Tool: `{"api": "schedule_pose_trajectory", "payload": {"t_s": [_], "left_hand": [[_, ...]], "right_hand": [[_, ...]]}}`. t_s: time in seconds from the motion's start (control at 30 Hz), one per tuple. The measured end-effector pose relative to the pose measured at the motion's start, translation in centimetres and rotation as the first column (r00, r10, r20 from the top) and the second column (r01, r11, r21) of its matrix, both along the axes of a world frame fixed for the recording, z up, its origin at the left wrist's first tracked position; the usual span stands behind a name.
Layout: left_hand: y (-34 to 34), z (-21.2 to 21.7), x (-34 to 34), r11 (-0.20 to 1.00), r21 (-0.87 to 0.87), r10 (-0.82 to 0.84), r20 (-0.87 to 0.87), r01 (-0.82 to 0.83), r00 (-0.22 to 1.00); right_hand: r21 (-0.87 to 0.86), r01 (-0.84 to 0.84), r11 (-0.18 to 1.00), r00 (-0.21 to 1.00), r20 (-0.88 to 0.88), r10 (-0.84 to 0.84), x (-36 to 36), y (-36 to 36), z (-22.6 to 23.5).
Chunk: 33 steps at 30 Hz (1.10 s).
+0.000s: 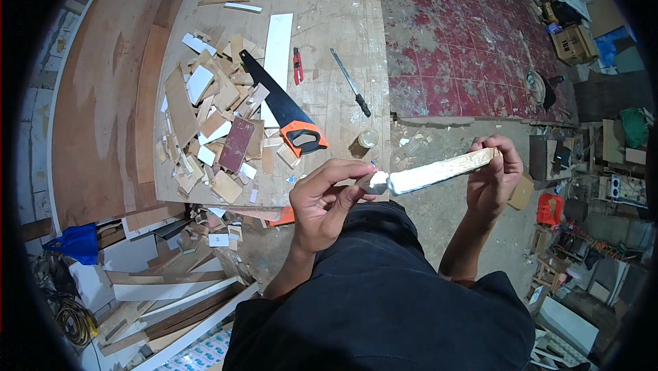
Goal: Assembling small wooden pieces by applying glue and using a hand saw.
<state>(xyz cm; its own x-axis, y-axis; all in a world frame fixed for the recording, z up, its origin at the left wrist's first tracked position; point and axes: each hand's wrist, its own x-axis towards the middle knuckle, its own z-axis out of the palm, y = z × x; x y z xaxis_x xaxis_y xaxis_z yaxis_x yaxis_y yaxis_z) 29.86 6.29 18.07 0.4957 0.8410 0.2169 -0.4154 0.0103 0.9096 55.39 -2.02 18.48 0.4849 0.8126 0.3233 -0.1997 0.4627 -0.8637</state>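
Observation:
In front of my body, my right hand (pixel 495 172) grips the far end of a narrow wood strip (pixel 442 171) with a white face. The strip points leftward, slightly down. My left hand (pixel 329 199) pinches a small wood piece (pixel 375 182) with a white end between thumb and fingers. That white end is right beside the strip's left end; I cannot tell whether they touch. On the table nearby stands a small round jar (pixel 368 139). A handsaw (pixel 281 103) with an orange and black handle lies to its left.
A wooden table (pixel 329 1) carries a heap of wood offcuts (pixel 223 114), red-handled pliers (pixel 297 66), a long thin tool with a black handle (pixel 349 83) and a white board (pixel 277 49). More scrap boards (pixel 178 309) lie at lower left. Clutter lines the right side.

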Motion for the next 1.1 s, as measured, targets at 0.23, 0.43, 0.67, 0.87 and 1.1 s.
{"api": "schedule_pose_trajectory", "payload": {"t_s": [0.23, 0.43, 0.67, 0.87, 1.1], "left_hand": [[0.0, -0.1, -0.3, 0.999, 0.008, -0.041, -0.006, 0.041, 0.999], [-0.3, -0.3, -0.4, 0.996, -0.083, -0.036, 0.029, 0.039, 0.999], [-0.4, -0.2, -0.1, 0.996, -0.077, -0.047, 0.047, 0.051, 0.998], [-0.8, -0.4, -0.4, 0.984, -0.165, -0.060, 0.069, 0.071, 0.996], [-0.8, -0.6, -0.5, 0.971, -0.212, -0.094, 0.098, 0.114, 0.991]], "right_hand": [[-0.055, 0.027, 0.998, 0.999, 0.043, -0.024, 0.1, -0.2, 0.0], [0.003, 0.047, 0.999, 0.999, -0.020, -0.047, 1.0, -0.5, -0.5], [-0.001, 0.026, 1.000, 0.999, 0.028, -0.026, 0.1, 0.2, -0.2], [-0.002, 0.046, 0.999, 0.998, 0.049, -0.046, 0.6, 0.2, -0.3], [0.046, 0.071, 0.996, 0.997, 0.020, -0.072, 0.0, 0.6, -0.1]]}}
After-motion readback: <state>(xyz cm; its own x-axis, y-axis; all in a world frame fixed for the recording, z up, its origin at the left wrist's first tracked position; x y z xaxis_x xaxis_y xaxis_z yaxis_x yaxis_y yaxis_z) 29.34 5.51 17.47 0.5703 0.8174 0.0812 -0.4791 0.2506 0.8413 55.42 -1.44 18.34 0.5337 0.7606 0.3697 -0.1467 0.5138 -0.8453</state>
